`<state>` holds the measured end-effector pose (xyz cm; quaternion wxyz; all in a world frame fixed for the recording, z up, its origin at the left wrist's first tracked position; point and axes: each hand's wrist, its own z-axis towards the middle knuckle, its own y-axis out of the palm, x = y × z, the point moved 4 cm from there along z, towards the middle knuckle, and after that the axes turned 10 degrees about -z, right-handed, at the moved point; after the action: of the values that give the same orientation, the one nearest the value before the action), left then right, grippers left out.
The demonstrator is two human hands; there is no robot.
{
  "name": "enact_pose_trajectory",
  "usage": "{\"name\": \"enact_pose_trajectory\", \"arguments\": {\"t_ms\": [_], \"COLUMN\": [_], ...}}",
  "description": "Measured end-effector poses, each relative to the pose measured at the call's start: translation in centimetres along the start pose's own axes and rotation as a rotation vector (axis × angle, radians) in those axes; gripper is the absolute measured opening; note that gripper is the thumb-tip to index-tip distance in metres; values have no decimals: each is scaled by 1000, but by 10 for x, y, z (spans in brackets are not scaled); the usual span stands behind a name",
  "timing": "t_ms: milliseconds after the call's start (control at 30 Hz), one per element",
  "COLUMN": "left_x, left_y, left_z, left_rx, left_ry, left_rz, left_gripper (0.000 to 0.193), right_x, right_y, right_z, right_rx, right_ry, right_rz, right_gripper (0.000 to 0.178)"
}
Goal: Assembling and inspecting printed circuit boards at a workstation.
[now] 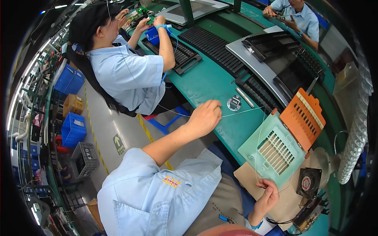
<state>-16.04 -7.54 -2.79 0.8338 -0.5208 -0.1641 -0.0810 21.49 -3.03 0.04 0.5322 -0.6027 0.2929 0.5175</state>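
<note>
My left hand is closed at the bench's near edge, with a thin pale wire passing through its fingers. From there the wire runs right to the side of a light green fixture and then down toward me. My right hand pinches the wire by the fixture's near edge. Rows of slim parts show in the fixture's slotted window, and its orange lid is swung open. Beyond my left hand, a round silver piece and a metal cylinder lie on the bench.
A small black fan stands right of the fixture on brown board. Black slotted trays line the green bench. One co-worker sits at the left, another across. A silver duct hangs at the right.
</note>
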Motion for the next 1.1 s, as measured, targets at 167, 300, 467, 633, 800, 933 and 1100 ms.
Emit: {"name": "enact_pose_trajectory", "arguments": {"t_ms": [167,300,467,633,800,933,1100], "left_x": [0,-8,-12,-16,-12,-9,16], "left_y": [-17,-29,-34,-36,-46,-65,-76], "left_z": [-19,-32,-34,-34,-35,-49,-72], "left_rx": [67,29,-10,-6,188,337,444], "left_ry": [24,23,74,83,72,-20,241], "left_rz": [-3,8,-37,-91,-227,-418,-491], "left_gripper": [24,23,22,21,22,25,27], "right_x": [12,21,21,17,18,17,15], "right_y": [-19,-25,-20,-16,-29,-54,-125], "right_z": [-7,-17,-13,-10,-15,-28,-75], "right_rx": [53,74,182,231,248,271,229], "right_ry": [59,139,104,89,21,-120,-25], "right_rz": [55,114,189,445,691,636,208], "right_gripper": [33,33,33,31,31,33,26]}}
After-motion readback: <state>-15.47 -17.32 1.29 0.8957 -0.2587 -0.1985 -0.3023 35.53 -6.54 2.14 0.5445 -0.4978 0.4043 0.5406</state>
